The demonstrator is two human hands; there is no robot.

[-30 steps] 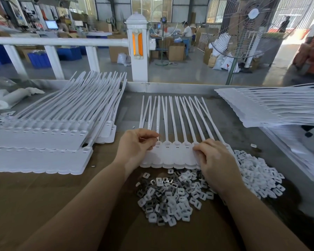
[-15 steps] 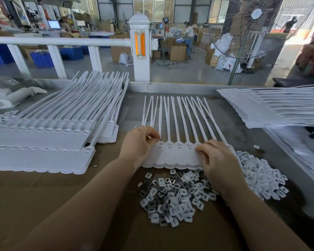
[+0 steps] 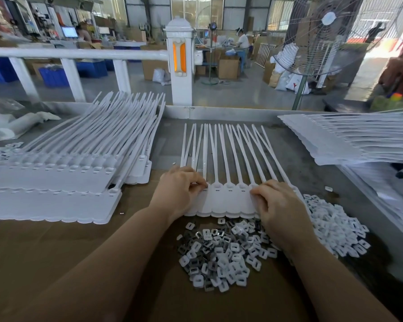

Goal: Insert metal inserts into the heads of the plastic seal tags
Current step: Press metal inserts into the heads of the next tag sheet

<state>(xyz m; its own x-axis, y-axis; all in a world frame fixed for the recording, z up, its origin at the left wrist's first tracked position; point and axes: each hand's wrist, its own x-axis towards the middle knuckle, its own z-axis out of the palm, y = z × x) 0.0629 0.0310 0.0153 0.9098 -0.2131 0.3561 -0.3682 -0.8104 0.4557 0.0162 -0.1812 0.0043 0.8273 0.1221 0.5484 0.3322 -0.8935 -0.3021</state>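
- Left hand: fingers pinched at the head slot of the strip of seal tags; any insert held is hidden.
- Right hand: fingers curled on the strip's right end.
- Metal inserts heaped just before the strip on the worktop.
- Progress judged partial: visible middle slots appear unfilled; a stack of tags lies at left.

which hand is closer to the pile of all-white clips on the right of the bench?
Right. The right hand rests on the tag strip with the white clip pile just beside it; the left hand sits at the strip's far end.
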